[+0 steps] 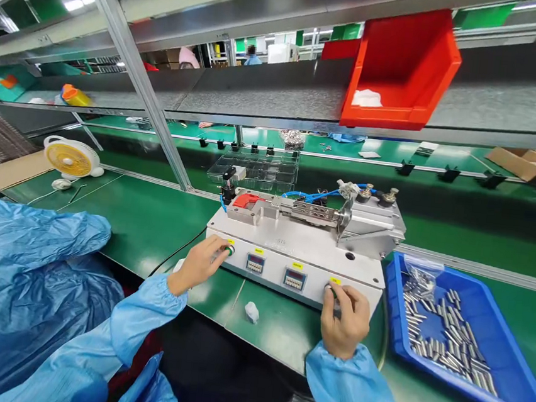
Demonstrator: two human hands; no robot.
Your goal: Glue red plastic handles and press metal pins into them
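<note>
A: Why are the two hands so far apart?
B: Probably because of the machine (283,241) in the centre of the frame. It has one button (230,250) at its front's left end and another button (331,289) near the right end, so each hand gets its own. Such spacing likely keeps fingers clear of the clamp and rods on top.

A: What do the hands hold?
B: No loose part that I can see. The left hand (199,264), left of centre, has its thumb and fingers a little apart at its button. The right hand (345,320), lower right of centre, is loosely curled, fingertips at the other. I cannot tell whether either button is pressed, or how closely the right fingers meet.

A: And the arms?
B: The left one slants up from the lower left; the right one rises more steeply from the bottom edge. Both wear blue sleeves (349,389).

A: Why the blue tray (502,350) at the lower right?
B: I'd guess for easy reach: it sits on the table (151,231) just beside the machine, with metal cylinders (454,333) lying loose in it. A white wad (252,312) rests in front of the machine, between the hands.
</note>
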